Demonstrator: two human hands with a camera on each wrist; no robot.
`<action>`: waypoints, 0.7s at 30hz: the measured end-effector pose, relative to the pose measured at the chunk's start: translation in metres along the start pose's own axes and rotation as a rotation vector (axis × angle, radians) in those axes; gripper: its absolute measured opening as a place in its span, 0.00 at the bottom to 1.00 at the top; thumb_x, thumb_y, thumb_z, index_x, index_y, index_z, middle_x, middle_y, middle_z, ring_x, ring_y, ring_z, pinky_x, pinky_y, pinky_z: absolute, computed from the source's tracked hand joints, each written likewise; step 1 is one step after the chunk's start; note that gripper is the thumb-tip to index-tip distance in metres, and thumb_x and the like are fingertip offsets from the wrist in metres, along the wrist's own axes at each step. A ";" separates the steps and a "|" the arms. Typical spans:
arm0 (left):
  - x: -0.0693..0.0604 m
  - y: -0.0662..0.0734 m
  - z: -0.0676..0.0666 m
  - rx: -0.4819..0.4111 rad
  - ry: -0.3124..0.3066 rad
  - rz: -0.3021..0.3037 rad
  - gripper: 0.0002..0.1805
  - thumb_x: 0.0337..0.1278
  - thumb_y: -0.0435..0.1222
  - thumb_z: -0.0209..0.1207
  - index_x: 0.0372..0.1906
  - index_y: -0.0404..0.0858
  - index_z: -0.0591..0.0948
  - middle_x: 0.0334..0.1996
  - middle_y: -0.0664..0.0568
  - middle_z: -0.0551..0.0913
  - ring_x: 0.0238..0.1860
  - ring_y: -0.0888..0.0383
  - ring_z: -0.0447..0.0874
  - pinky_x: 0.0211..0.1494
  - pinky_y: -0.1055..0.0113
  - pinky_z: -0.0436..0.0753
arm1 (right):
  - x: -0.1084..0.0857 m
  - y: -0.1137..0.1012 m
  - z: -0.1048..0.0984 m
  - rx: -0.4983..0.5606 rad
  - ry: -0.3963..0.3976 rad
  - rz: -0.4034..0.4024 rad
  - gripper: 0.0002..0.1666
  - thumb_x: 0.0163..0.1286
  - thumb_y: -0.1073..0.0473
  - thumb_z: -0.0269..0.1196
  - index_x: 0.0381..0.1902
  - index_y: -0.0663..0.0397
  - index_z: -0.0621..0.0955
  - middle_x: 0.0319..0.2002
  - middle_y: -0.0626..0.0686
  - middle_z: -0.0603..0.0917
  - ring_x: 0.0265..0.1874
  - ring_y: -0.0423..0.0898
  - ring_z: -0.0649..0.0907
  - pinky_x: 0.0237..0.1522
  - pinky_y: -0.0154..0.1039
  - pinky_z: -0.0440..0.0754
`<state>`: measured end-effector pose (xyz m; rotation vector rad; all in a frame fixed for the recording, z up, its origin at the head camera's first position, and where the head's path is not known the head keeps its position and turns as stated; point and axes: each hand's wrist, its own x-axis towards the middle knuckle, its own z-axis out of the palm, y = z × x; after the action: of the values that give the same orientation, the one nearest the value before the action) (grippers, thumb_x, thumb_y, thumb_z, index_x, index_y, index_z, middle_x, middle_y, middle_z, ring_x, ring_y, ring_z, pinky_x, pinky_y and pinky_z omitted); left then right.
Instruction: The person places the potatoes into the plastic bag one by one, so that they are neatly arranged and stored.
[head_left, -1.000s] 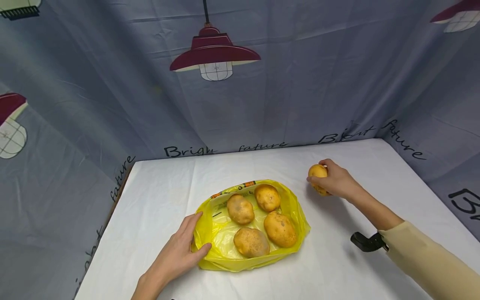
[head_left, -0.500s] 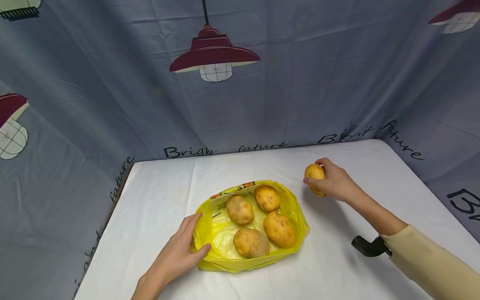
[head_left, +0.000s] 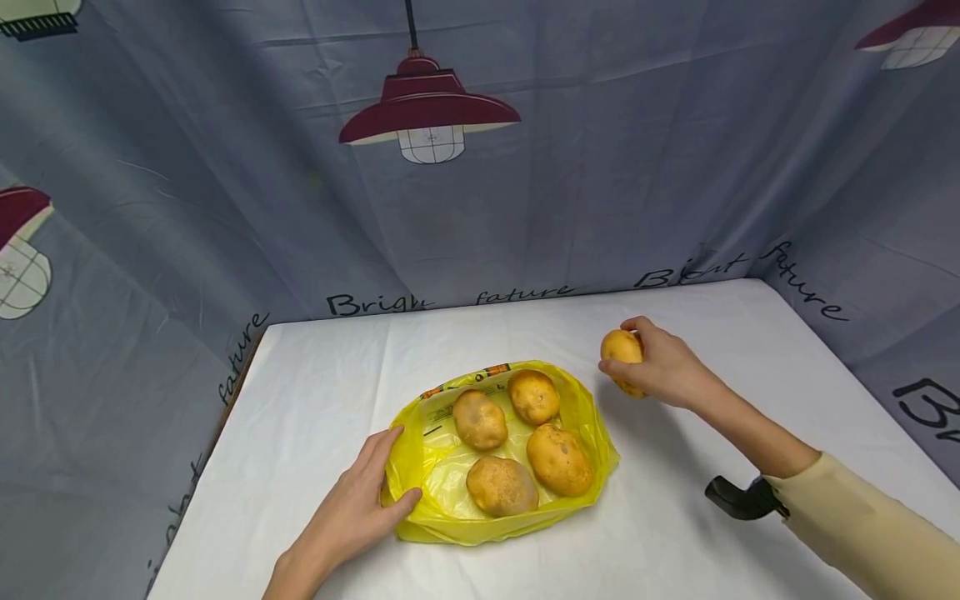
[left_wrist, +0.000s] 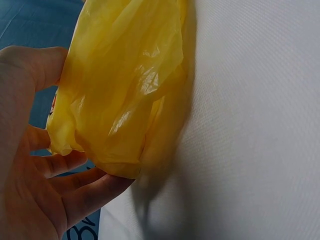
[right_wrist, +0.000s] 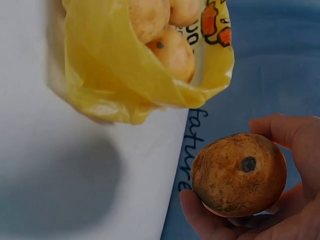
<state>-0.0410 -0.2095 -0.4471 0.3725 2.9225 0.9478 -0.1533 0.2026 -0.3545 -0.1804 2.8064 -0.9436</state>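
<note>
A yellow plastic bag (head_left: pixel 420 527) lies open-mouthed on the white table, with several potatoes (head_left: pixel 559 459) inside. At its left side, my left hand (head_left: pixel 357 493) holds the rim, thumb and fingers spread around that end; the left wrist view shows the yellow film (left_wrist: pixel 120 90) between them. To the right of the bag and beyond it, my right hand (head_left: pixel 660 362) grips another potato (head_left: pixel 621 350) between thumb and fingers, above the tabletop. A dark round spot marks this potato (right_wrist: pixel 240 175) in the right wrist view, where the bag's near wall (right_wrist: pixel 110 75) also shows.
White cloth covers the table (head_left: pixel 322 375). A grey-blue curtain (head_left: pixel 600 167) printed with lamps and lettering hangs behind and at both sides. A black curved piece (head_left: pixel 742 498) sticks out from the right sleeve (head_left: pixel 855 521).
My right hand has moved left with the potato, closer to the bag. My left hand, the bag and the potatoes inside stay where they were.
</note>
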 end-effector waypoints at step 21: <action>0.000 -0.001 0.001 -0.006 0.003 0.005 0.46 0.57 0.49 0.68 0.77 0.42 0.61 0.71 0.54 0.65 0.65 0.49 0.73 0.66 0.50 0.72 | -0.009 -0.037 0.008 0.006 -0.038 -0.134 0.44 0.67 0.47 0.68 0.68 0.70 0.65 0.51 0.66 0.79 0.40 0.54 0.81 0.36 0.44 0.83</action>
<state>-0.0416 -0.2096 -0.4486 0.3785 2.9226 0.9579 -0.1411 0.1696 -0.3373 -0.3853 2.7850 -0.9648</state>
